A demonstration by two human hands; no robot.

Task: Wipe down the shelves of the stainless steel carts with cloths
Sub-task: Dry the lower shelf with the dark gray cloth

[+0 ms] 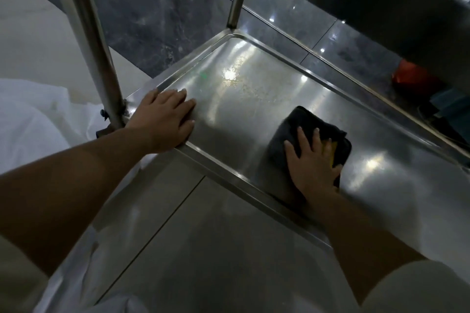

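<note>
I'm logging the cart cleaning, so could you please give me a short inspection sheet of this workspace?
Surface: steel shelf, streaky, with a speckled patch near the far left corner.
Job's things: dark cloth, some yellow showing, flat on the shelf.
Clutter: nothing seen on the shelf.
Grippers: right hand presses the cloth with spread fingers; left hand rests flat on the shelf rim beside the cart post.
Cables: nothing seen.
Surroundings: tiled floor; red object beyond the cart.
</note>
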